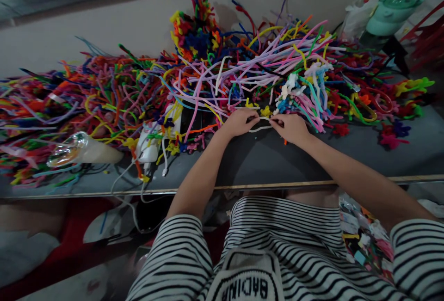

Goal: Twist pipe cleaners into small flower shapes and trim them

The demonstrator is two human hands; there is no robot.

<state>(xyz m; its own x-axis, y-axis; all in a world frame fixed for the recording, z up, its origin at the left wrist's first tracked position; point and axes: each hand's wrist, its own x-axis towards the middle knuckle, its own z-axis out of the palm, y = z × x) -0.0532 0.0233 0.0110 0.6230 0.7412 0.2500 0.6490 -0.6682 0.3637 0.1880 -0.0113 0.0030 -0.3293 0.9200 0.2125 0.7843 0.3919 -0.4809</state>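
Observation:
Just above the grey table, a white pipe cleaner (261, 128) is bent into a narrow loop between my two hands. One end of it is pinched in the fingers of my left hand (242, 121). My right hand (290, 127) pinches the other end, a short gap away. Right behind the loop sits a small yellow pipe-cleaner flower (266, 111). A bundle of white, blue and pink pipe-cleaner pieces (305, 90) lies beyond my right hand. My fingertips partly hide the ends of the white piece.
A long heap of coloured pipe cleaners (114, 83) covers the back of the grey table (274, 162). At left are a white charger (149, 148) with a cable and a pale cup-like roll (100, 150). A teal container (391, 14) stands at the back right.

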